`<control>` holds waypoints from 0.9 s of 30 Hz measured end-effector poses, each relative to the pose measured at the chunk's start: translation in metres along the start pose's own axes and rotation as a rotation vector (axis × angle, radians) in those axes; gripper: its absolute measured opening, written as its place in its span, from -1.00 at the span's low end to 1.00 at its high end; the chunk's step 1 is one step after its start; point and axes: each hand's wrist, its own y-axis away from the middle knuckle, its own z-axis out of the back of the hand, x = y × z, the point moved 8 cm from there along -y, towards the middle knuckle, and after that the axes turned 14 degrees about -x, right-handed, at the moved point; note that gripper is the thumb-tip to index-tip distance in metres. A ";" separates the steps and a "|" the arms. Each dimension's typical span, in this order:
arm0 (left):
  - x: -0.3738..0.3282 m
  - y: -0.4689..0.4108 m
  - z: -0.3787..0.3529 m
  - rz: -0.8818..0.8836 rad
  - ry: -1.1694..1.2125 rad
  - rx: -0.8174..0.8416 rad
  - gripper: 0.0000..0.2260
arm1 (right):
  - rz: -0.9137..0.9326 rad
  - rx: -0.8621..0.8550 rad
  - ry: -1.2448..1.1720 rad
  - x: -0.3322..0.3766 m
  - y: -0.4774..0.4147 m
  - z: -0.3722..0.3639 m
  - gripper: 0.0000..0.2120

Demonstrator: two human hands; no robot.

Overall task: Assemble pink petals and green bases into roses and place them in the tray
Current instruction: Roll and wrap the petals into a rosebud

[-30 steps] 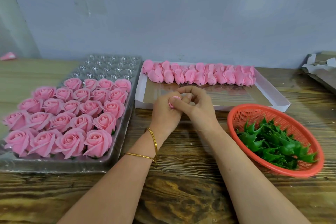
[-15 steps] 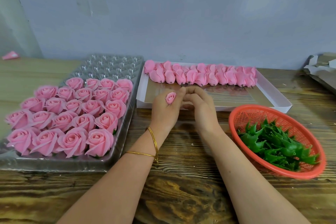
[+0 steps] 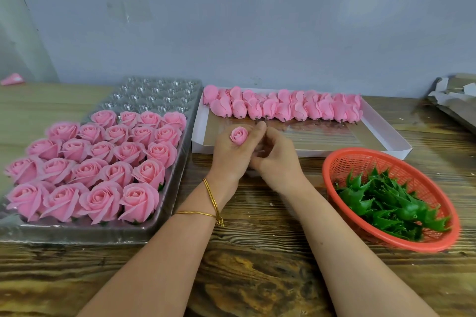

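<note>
My left hand (image 3: 229, 154) grips a small pink rose bud (image 3: 239, 135), its top facing up out of my fist. My right hand (image 3: 277, 157) sits against the left one with its fingers curled at the underside of the bud; what they hold there is hidden. A clear plastic tray (image 3: 164, 219) on the left carries several finished pink roses (image 3: 103, 165), with bare cells at its far end. A row of pink petal buds (image 3: 283, 107) lies along the back of a white box (image 3: 381, 134). Green bases (image 3: 386, 203) fill a red basket (image 3: 422, 242) on the right.
Everything stands on a wooden table (image 3: 257, 265) against a grey wall. Crumpled grey cardboard (image 3: 456, 100) lies at the far right edge. A pink scrap (image 3: 13, 79) lies at the far left by the wall.
The bud has turned in my left hand so its spiral top now shows fully. Both hands have shifted slightly towards the white box.
</note>
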 end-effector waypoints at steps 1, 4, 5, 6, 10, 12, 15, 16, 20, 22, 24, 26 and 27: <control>0.000 0.000 0.000 -0.009 -0.009 0.007 -0.86 | -0.010 0.019 -0.014 0.001 0.000 -0.001 -0.68; 0.000 -0.002 0.000 -0.025 -0.041 0.036 -0.90 | -0.057 0.115 -0.088 0.004 0.003 -0.004 -0.60; -0.001 -0.001 0.000 -0.028 -0.049 0.051 -0.90 | -0.088 0.142 -0.121 0.003 0.004 -0.005 -0.60; -0.001 -0.001 0.000 -0.034 -0.055 0.071 -0.90 | -0.117 0.162 -0.151 0.003 0.005 -0.005 -0.62; -0.001 -0.002 -0.001 -0.035 -0.069 0.092 -0.88 | -0.142 0.206 -0.166 0.004 0.006 -0.007 -0.72; 0.002 -0.003 0.000 -0.008 -0.070 0.065 -0.90 | -0.118 0.198 -0.133 0.006 0.007 -0.008 -0.66; 0.006 -0.004 0.001 0.026 -0.066 0.023 -0.88 | -0.062 0.137 -0.041 0.004 0.005 -0.005 -0.57; 0.007 -0.004 0.001 0.033 -0.065 0.021 -0.85 | -0.051 0.115 -0.011 0.003 0.005 -0.004 -0.57; 0.009 -0.004 -0.001 0.026 -0.075 0.041 -0.84 | -0.020 0.049 0.080 -0.002 0.001 -0.001 -0.59; 0.009 -0.003 -0.002 0.017 -0.073 0.059 -0.91 | -0.020 0.043 0.077 -0.001 0.001 -0.001 -0.60; 0.008 -0.003 -0.002 0.004 -0.070 0.074 -0.92 | -0.034 0.063 0.043 0.001 0.001 -0.001 -0.61; 0.007 -0.003 -0.002 -0.007 -0.058 0.094 -0.92 | -0.059 0.089 -0.001 0.002 0.003 -0.001 -0.61; 0.007 -0.003 -0.003 -0.008 -0.054 0.103 -0.93 | -0.072 0.101 -0.024 0.003 0.003 -0.002 -0.60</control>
